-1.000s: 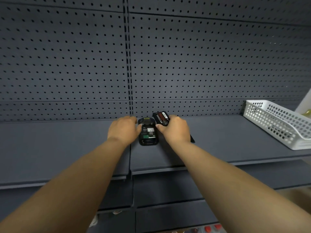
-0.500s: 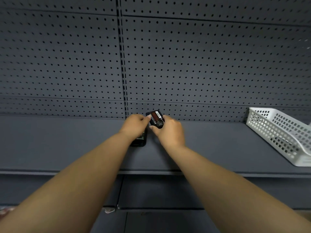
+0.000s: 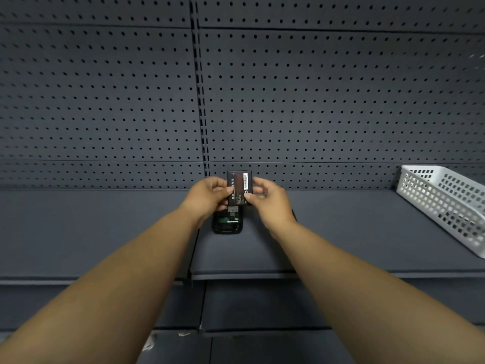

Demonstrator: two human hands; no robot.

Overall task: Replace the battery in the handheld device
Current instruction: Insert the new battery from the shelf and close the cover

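A black battery (image 3: 240,186) with a red band and a white barcode label is held upright between both hands, above the shelf. My left hand (image 3: 207,198) pinches its left edge and my right hand (image 3: 270,202) pinches its right edge. Just below the battery the black handheld device (image 3: 227,223) lies on the grey shelf (image 3: 105,232) with its back open, showing the green board inside the compartment. A dark flat piece (image 3: 294,215), mostly hidden behind my right wrist, lies on the shelf to the device's right.
A white perforated plastic basket (image 3: 446,203) sits at the shelf's right end. Grey pegboard (image 3: 315,101) forms the back wall right behind the hands. A lower shelf (image 3: 262,306) runs beneath the front edge.
The battery has turned upright and lifted a little, and my left hand has left the device and taken the battery's left edge. The device's open back is uncovered again.
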